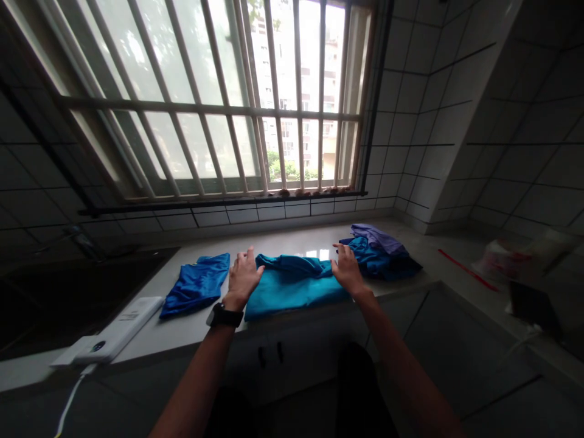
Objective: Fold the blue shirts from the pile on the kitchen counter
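A turquoise cloth (292,292) lies on the counter between my hands, its far part bunched in a ridge and its near edge hanging slightly over the front. My left hand (244,274), with a dark watch on the wrist, is at the cloth's left side, fingers apart and nothing visible in them. At the right side, my right hand (348,269) has its fingers spread and also holds nothing. A folded blue cloth (197,285) rests to the left. Behind and right of my right hand sits a pile of blue and purple clothes (381,252).
The pale counter (292,234) runs below a barred window (219,109). At the left are a dark sink (91,286) and a white power strip (116,328) with a cable. A red strip (468,269) and a plastic bag (502,258) lie far right.
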A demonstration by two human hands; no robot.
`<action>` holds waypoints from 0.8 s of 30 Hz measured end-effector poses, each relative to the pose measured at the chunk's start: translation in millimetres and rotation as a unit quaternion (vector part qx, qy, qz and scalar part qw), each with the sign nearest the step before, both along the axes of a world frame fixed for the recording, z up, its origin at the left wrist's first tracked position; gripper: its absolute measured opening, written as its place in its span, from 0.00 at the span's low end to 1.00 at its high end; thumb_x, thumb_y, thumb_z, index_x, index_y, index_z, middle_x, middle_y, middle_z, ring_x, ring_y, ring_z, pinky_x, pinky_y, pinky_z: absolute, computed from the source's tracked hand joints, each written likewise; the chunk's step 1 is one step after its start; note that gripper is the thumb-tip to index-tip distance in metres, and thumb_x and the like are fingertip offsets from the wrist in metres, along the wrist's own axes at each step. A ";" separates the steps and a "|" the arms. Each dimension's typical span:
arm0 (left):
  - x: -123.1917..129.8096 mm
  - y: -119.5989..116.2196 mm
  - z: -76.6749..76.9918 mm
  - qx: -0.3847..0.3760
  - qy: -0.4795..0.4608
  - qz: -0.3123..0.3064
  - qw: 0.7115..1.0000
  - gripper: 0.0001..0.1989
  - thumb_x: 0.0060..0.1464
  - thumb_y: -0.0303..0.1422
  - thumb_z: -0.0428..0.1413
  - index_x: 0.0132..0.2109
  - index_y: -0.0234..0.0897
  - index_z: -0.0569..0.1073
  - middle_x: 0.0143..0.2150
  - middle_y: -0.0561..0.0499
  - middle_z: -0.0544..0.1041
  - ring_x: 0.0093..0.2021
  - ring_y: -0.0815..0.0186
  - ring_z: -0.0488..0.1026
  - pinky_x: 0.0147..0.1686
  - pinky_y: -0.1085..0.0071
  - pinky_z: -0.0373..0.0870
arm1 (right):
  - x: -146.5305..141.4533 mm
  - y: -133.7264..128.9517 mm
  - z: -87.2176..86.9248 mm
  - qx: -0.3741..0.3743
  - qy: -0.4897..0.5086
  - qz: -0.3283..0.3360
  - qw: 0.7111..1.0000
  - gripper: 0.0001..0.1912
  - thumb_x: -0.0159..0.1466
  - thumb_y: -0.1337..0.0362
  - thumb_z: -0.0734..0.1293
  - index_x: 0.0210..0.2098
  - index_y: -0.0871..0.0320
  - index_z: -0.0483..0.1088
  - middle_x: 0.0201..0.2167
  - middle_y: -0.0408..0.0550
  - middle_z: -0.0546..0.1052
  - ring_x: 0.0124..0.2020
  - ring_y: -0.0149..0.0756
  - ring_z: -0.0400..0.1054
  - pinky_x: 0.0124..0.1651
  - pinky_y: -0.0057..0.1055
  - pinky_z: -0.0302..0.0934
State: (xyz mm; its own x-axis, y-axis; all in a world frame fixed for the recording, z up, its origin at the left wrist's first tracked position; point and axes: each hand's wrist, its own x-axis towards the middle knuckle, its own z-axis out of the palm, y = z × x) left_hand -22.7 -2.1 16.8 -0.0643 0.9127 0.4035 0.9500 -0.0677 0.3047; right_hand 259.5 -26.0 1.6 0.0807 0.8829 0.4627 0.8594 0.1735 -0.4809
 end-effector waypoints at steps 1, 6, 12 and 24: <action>4.8 2.2 -7.5 -0.014 0.034 -0.021 0.999 0.29 0.61 0.34 0.54 0.67 0.29 0.65 0.59 0.33 0.74 0.56 0.51 0.75 0.53 0.61 0.72 | -4.4 -2.8 -3.3 0.006 -0.016 0.015 1.000 0.22 0.67 0.71 0.61 0.61 0.61 0.66 0.58 0.60 0.71 0.60 0.47 0.66 0.62 0.39 0.61; 11.9 -3.2 -60.0 -0.106 0.117 -0.173 0.972 0.25 0.65 0.38 0.52 0.67 0.38 0.69 0.68 0.38 0.69 0.65 0.52 0.70 0.61 0.58 0.68 | -28.6 -29.9 -44.6 -0.103 -0.088 0.082 0.987 0.18 0.70 0.66 0.62 0.58 0.57 0.72 0.57 0.58 0.74 0.55 0.47 0.70 0.56 0.40 0.66; 7.9 -21.8 -86.8 -0.120 0.141 -0.106 0.977 0.29 0.67 0.47 0.47 0.68 0.39 0.69 0.68 0.36 0.70 0.67 0.48 0.67 0.63 0.51 0.65 | -52.3 -23.4 -80.0 -0.216 -0.118 0.040 0.968 0.26 0.71 0.60 0.62 0.68 0.53 0.66 0.70 0.63 0.64 0.68 0.61 0.60 0.63 0.61 0.57; -7.6 -95.3 -101.3 -0.021 0.106 -0.224 0.969 0.32 0.52 0.48 0.65 0.62 0.44 0.75 0.62 0.41 0.75 0.61 0.47 0.71 0.60 0.51 0.67 | -35.7 17.6 -63.3 -0.074 -0.110 0.209 0.969 0.33 0.63 0.81 0.57 0.63 0.55 0.71 0.66 0.54 0.71 0.67 0.43 0.64 0.69 0.48 0.56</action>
State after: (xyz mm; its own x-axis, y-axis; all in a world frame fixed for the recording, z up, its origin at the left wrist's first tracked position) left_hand -30.3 -97.4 -84.6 0.4225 0.8456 0.3263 0.8693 -0.4800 0.1183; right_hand 223.8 -8.4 -61.7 -0.3846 0.8751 0.2937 0.8136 0.4716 -0.3400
